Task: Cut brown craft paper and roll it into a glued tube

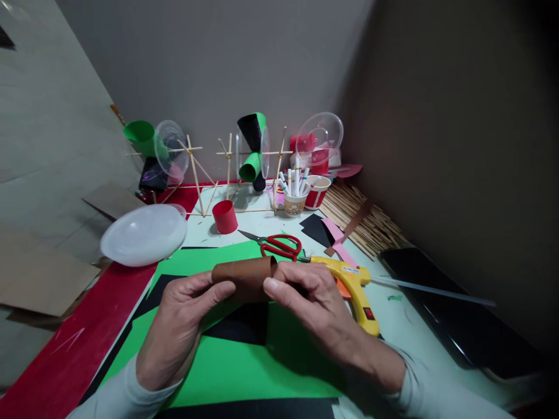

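A rolled tube of brown paper (247,278) is held sideways between both hands, over green paper sheets (244,372). My left hand (186,317) pinches the tube's left end between thumb and fingers. At its right end, my right hand (314,299) grips the rim, thumb in front; some of its fingers are hidden behind. Just beyond the tube lie red-handled scissors (279,244). A yellow glue gun (358,291) with a long clear glue stick rests behind and to the right of my right hand. Black paper (242,325) lies on the green beneath the tube.
A red paper ring (225,217) stands past the scissors. Behind it are stick frames with green and black paper cups (251,166) and clear plastic discs. A cup of markers (296,203), wooden sticks (367,218), a black device (458,308) and a white plastic bowl (146,233) surround the workspace.
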Motion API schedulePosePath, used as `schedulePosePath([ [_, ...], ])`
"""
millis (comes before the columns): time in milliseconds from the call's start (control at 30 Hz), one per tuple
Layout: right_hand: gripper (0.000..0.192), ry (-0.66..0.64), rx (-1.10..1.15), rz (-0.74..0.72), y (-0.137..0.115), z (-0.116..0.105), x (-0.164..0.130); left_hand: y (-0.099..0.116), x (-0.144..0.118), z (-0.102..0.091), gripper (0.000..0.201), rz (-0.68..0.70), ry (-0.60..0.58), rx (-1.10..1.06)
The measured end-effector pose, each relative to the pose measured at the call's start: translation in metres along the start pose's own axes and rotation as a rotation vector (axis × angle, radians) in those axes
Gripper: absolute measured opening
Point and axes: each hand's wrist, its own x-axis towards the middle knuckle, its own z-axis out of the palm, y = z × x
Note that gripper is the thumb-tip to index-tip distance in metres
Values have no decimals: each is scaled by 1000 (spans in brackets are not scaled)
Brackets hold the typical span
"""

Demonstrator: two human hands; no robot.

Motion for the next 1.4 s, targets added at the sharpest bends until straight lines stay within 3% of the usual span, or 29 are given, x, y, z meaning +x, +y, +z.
schedulePosePath([
  [167, 39, 20, 43, 24, 5, 0, -2, -4, 4, -5, 35, -45, -49, -21],
  [333, 37, 263, 359, 106, 18, -8, -1, -6, 17, -15, 37, -44, 62, -170],
  [433, 30, 189, 308, 118, 17, -8, 1, -3, 21, -15, 35, -68, 42, -257],
  [533, 27, 96, 166, 36, 11, -5, 1, 0, 21, -12, 32, -66, 19, -328],
  [767, 14, 219, -77, -338, 6, -2, 1, 0, 16, -10, 29, -84, -48, -356],
  [967, 22, 242, -125, -362, 9, 0, 2, -2, 12, -7, 38, -113, -64, -288],
  [1100, 13, 206, -217, -341, 5, -3, 0, -2, 14, -8, 45, -126, 10, -272],
  [1167, 22, 146, -305, -361, 2, -3, -2, 0, 16, -9, 48, -144, 74, -258],
  [1300, 37, 28, -449, -501, 2, 6, -4, 6, 21, -9, 46, -180, 165, -223],
  [1400, 32, -97, -503, -596, 2, 12, -13, 12, 23, -5, 36, -180, 235, -209],
])
